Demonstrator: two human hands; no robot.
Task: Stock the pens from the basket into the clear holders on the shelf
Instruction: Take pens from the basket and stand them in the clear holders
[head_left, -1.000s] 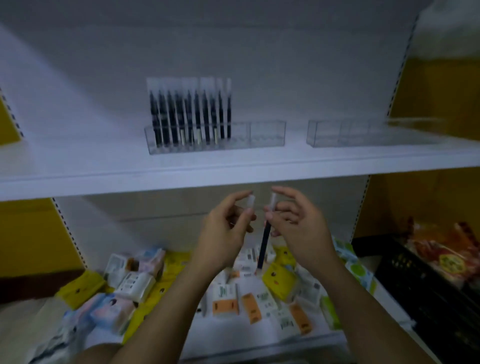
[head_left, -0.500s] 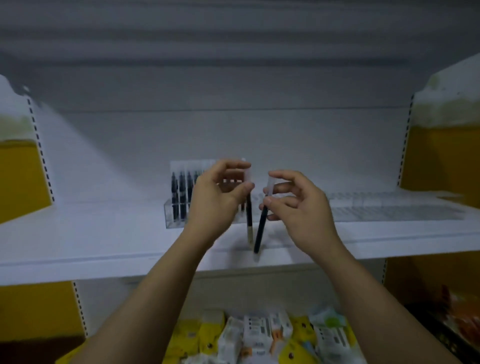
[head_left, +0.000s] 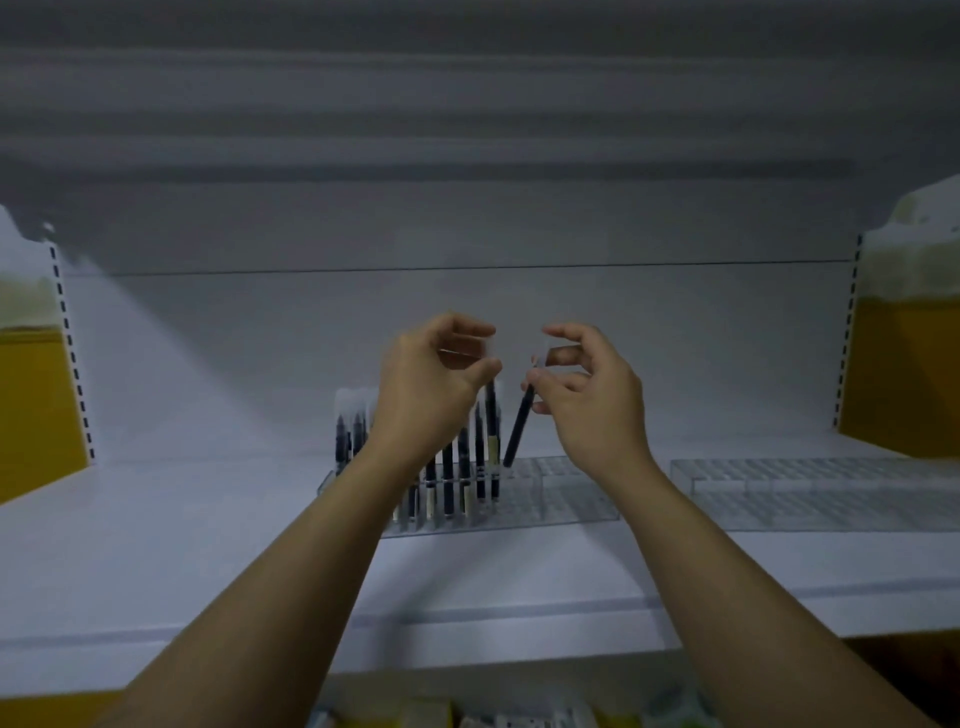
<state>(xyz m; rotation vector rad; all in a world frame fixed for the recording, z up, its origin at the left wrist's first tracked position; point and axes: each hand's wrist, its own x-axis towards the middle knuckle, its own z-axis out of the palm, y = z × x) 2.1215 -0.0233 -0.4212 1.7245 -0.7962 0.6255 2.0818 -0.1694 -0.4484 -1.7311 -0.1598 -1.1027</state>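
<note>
Head view: both hands have come up from below the shelf (head_left: 208, 545) to the clear holder (head_left: 561, 499). Left hand (head_left: 431, 384) pinches a pen (head_left: 491, 415) upright, low end already among the stocked row (head_left: 447, 483). Right hand (head_left: 587, 395) pinches a second pen (head_left: 517, 431), tilted, tip just over empty slots. Insertion looks imminent.

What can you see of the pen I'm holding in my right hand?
The tilted pen is slim, with a dark barrel and a pale, see-through cap, plastic by its look. The right hand pinches it near the cap. It leans top to the right, its lower tip at an empty part of the clear holder, beside the upright pen the left hand pinches. Whether the tip touches it is unclear.
</note>
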